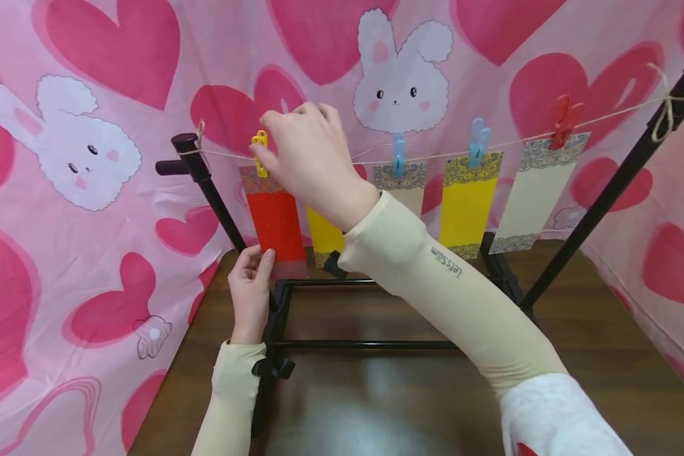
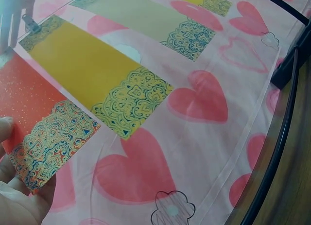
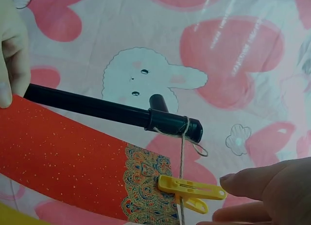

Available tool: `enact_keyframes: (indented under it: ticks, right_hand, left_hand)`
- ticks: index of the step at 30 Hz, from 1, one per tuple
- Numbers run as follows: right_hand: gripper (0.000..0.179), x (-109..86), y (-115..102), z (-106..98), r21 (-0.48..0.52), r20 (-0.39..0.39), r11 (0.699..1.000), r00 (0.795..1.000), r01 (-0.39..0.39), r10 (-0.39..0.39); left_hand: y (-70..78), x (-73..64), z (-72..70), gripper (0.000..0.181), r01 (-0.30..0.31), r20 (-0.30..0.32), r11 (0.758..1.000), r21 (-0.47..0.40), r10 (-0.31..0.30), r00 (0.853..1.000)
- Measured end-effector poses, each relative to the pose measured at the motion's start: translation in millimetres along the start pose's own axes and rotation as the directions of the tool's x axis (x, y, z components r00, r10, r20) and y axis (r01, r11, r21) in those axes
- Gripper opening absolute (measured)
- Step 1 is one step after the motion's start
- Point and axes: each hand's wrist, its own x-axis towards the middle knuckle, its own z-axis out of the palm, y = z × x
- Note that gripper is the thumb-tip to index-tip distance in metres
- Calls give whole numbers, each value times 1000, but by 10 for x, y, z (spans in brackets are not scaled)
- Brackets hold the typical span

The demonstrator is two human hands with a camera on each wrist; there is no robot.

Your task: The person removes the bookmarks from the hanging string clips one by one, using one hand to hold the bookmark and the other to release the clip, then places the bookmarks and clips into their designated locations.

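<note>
A red card (image 1: 278, 221) with a patterned band hangs at the left end of a thin string (image 3: 182, 157). The yellow clothespin (image 1: 260, 154) clips its top edge to the string. My left hand (image 1: 249, 278) pinches the card's lower edge, thumb in front and fingers behind. My right hand (image 1: 315, 152) is up at the clothespin, its thumb and fingers spread around the handle end. In the right wrist view the clothespin's handles (image 3: 192, 188) stand apart, unsqueezed, and the thumb tip is right beside one; contact cannot be told.
Further right hang a yellow card (image 1: 326, 235), a beige card under a blue clothespin (image 1: 398, 155), another yellow card (image 1: 470, 209) and a cream card (image 1: 538, 196) under a red clothespin (image 1: 564, 123). Black rack posts (image 1: 601, 202) hold the string. Behind is a pink heart-and-rabbit cloth.
</note>
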Motion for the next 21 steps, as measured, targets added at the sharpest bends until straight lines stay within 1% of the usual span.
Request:
enact_keyframes:
  ticks: [2, 4, 8, 16, 21]
  right_hand:
    - [40, 34, -20, 1, 7, 54, 1000, 998, -22, 21]
    - [37, 62, -30, 5, 18, 87, 999, 996, -37, 35]
    - [35, 106, -27, 4, 53, 116, 996, 992, -65, 58]
    - [27, 155, -33, 8, 81, 122, 994, 990, -77, 67]
    - [28, 168, -24, 9, 100, 104, 993, 993, -67, 56]
  left_hand:
    - [-4, -4, -1, 19, -4, -5, 1000, -2, 4, 1000]
    - [-10, -6, -3, 17, -6, -10, 1000, -6, 6, 1000]
    - [-21, -1, -3, 13, -8, -17, 1000, -13, 8, 1000]
    - [-27, 3, -17, 11, 15, -22, 1000, 13, -15, 1000]
    - [-30, 11, -26, 12, 15, -20, 1000, 17, -14, 1000]
